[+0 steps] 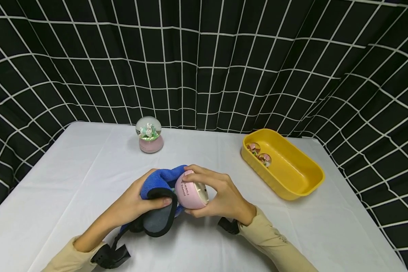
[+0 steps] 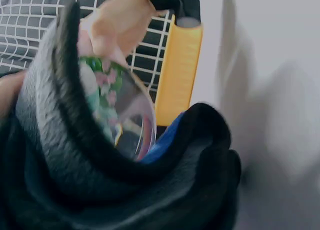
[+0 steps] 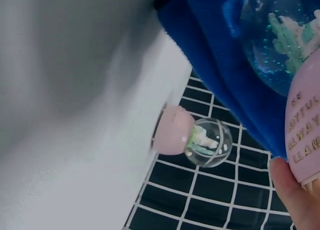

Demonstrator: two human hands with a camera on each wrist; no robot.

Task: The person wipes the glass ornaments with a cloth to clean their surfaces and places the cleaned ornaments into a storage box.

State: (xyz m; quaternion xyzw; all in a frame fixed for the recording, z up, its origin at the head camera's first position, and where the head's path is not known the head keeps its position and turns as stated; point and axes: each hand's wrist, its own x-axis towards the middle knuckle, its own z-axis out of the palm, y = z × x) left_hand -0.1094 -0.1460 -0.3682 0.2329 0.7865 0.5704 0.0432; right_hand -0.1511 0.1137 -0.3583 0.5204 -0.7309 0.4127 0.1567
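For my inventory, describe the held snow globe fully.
The held snow globe has a pink, lettered base and clear, glass-looking, glittery dome around green and white shapes. Tipped sideways over the table, it is gripped by the right hand at its base; a blue cloth in the left hand partly surrounds the dome.

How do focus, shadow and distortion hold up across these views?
Head: mostly crisp; the curtain's grid lines bend, whether from folds or lens I cannot tell. Left wrist: the near cloth is soft, a hazy shadow darkening the table. Right wrist: table dim and blurred at left, lettering on the held globe legible.
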